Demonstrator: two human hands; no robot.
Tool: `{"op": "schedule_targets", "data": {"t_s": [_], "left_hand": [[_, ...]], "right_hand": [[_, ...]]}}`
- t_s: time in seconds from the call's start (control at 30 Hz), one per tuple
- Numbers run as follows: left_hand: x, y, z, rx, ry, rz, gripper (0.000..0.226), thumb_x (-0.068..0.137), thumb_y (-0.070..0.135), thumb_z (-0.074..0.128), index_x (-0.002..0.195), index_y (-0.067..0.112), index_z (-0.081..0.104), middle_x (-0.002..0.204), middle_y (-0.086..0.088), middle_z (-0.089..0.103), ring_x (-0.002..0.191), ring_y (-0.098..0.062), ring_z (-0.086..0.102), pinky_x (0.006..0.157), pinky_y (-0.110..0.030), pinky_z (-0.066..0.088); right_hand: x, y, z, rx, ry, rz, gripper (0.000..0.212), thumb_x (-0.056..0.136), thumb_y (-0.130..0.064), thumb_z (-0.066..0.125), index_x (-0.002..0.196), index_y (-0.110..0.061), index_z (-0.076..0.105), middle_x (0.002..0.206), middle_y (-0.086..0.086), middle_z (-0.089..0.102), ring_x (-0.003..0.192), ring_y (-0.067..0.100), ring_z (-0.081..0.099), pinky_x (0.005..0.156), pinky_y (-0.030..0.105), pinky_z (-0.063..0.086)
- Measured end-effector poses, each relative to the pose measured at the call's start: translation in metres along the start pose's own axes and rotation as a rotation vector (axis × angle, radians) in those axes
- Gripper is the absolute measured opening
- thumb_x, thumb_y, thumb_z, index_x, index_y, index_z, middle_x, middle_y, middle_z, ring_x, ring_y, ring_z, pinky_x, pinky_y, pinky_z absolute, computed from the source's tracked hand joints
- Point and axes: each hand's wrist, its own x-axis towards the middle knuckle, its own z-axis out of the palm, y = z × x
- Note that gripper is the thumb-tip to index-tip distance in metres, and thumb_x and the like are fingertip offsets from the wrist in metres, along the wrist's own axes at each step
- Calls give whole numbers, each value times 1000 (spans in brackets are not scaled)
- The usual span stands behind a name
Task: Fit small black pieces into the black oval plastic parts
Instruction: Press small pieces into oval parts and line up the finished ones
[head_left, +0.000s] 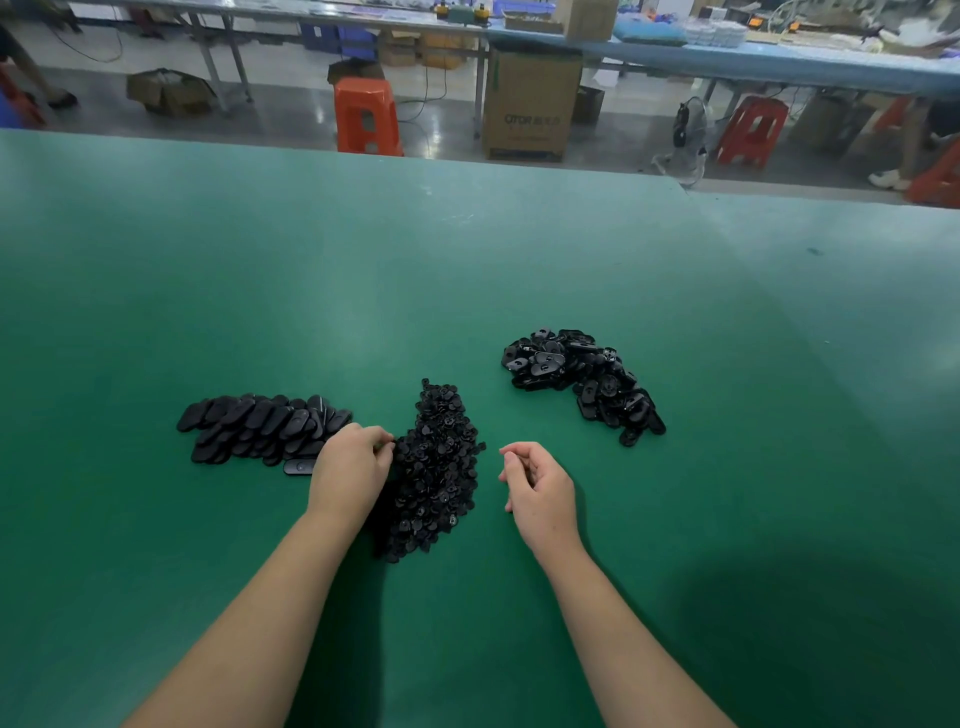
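A heap of small black pieces (441, 462) lies on the green table (467, 260) in front of me. Left of it, black oval plastic parts (260, 423) lie in overlapping rows, smooth side up. A looser heap of oval parts (582, 379) sits to the right, hollow sides showing. My left hand (350, 473) rests at the small heap's left edge, its curled fingertips pinching a small piece there. My right hand (540, 493) hovers right of the heap, fingers loosely curled, with nothing seen in it.
The green table stretches far ahead and to both sides. Beyond its far edge stand orange stools (366, 117), a cardboard box (530, 104) and a long blue workbench (779, 62) with clutter.
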Motion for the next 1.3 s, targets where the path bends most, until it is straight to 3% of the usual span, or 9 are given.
{"op": "schedule_targets", "data": {"t_s": [0.2,0.43,0.63,0.73,0.83,0.93,1.1,1.2,1.3], "left_hand": [[4,1,-1,11,-28,-9,20,94,15,65,110,15,77,90,0,57,76,-17,55,74,-32,51],[9,2,-5,1,-72,-1,7,90,12,69,91,14,75,90,-1,55,75,-17,55,73,-30,46],[-1,5,-4,-162,-7,-75,11,89,12,67,81,18,62,76,7,62,56,-15,57,51,-23,41],[-6,7,1,-251,48,-70,10,91,9,65,96,17,68,80,9,62,67,-13,60,59,-19,41],[-11,8,6,-285,95,-45,30,95,6,61,122,15,70,85,4,61,70,-4,53,67,-12,37],[-13,8,10,-259,133,-32,26,97,7,60,119,11,73,95,3,65,78,-3,56,72,-3,38],[-11,9,14,-324,173,-85,18,96,10,63,112,11,71,97,2,71,85,-10,65,80,-27,54],[-10,7,16,-354,183,-102,14,96,10,64,108,14,71,91,7,70,81,-2,62,72,-17,48],[-9,7,17,-345,182,-112,14,95,8,62,104,15,71,89,7,69,78,-1,61,67,-9,40]], "right_hand": [[-1,-1,0,0,1,-3,18,103,-20,55,91,-29,66,78,7,68,49,6,50,48,18,46],[-1,-1,0,-18,-3,-6,18,103,-21,55,92,-30,66,78,5,68,49,5,50,48,21,47],[-1,-1,0,-24,-7,0,18,103,-21,55,92,-29,66,78,4,68,49,5,51,48,23,47],[-1,-1,1,-27,-8,2,18,103,-21,56,92,-30,66,78,4,68,49,5,50,50,28,48],[-2,-2,1,-29,-1,-9,19,103,-21,56,90,-31,65,80,6,67,49,9,49,50,28,45],[-1,-3,2,-54,-20,-9,20,102,-20,56,89,-31,64,79,10,67,51,11,49,51,30,45],[20,-8,1,-103,-65,32,20,102,-19,55,90,-32,65,81,-1,70,50,1,51,46,22,49],[51,-17,-5,-342,-65,-128,17,102,-15,55,105,-26,67,89,-8,68,50,-1,47,49,15,40],[95,-36,-12,-693,-45,-330,26,103,-14,51,123,-17,66,118,-3,61,77,8,60,68,23,47]]}}
